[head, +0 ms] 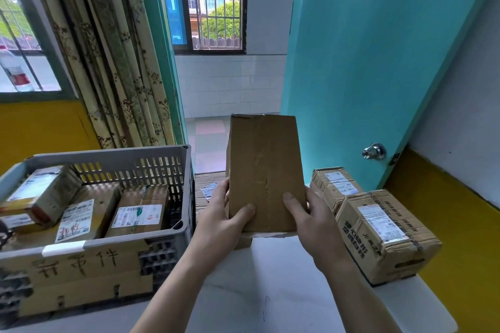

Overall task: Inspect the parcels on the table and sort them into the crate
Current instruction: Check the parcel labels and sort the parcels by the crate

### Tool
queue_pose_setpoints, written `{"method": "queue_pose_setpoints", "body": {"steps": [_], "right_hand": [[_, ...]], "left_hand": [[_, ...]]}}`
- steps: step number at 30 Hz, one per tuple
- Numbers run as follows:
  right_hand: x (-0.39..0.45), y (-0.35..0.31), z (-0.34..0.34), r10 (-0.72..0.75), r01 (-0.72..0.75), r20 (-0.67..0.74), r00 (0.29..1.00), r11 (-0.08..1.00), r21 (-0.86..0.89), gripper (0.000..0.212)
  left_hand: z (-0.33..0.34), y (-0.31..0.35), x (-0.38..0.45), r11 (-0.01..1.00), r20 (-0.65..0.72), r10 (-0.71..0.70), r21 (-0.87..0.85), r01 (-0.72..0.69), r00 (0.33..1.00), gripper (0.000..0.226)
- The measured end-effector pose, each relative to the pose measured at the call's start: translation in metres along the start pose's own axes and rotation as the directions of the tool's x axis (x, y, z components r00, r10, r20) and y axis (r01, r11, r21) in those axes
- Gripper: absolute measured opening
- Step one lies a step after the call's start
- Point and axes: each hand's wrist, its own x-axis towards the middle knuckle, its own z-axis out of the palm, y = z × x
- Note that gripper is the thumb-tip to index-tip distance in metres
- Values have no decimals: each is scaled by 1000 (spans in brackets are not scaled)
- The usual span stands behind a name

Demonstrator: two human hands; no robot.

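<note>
both hands, left hand [226,217] and right hand [315,220], grasp a brown parcel [266,170] upright, raised just right of the grey crate [162,154]; best to turn it slowly, seeking its label.

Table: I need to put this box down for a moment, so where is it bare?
Bare white table lies between the grey crate and the printed carton, below your hands. Behind, more parcels crowd it.

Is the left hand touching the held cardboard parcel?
Touching: the head view shows the left hand with thumb on the parcel face.
</note>
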Motion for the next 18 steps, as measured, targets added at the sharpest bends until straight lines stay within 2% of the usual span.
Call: {"method": "queue_pose_setpoints", "body": {"steps": [4,6,8,11,15,18], "right_hand": [[-6,6,5,-18,18,-22,1000,1000,-25,27],[-7,5,7,-3,3,-27,1000,1000,-12,22],[-6,2,6,7,-7,-57,998,1000,-3,17],[-2,-3,4,-25,19,-114,993,998,-55,21],[-3,-2,-3,-75,62,-111,991,991,-119,17],[-5,0,-3,-92,82,-92,992,990,-112,18]], "left_hand": [[-2,1,9,994,-84,29,105,-20,996,27],[-3,1,12,984,-105,72,173,-53,992,30],[-2,0,12,984,-112,84,164,-65,990,31],[-1,-4,8,989,-137,87,128,-69,987,28],[0,-7,9,996,-122,13,84,-3,992,38],[-6,-7,15,987,-135,-9,159,31,991,33]]}}
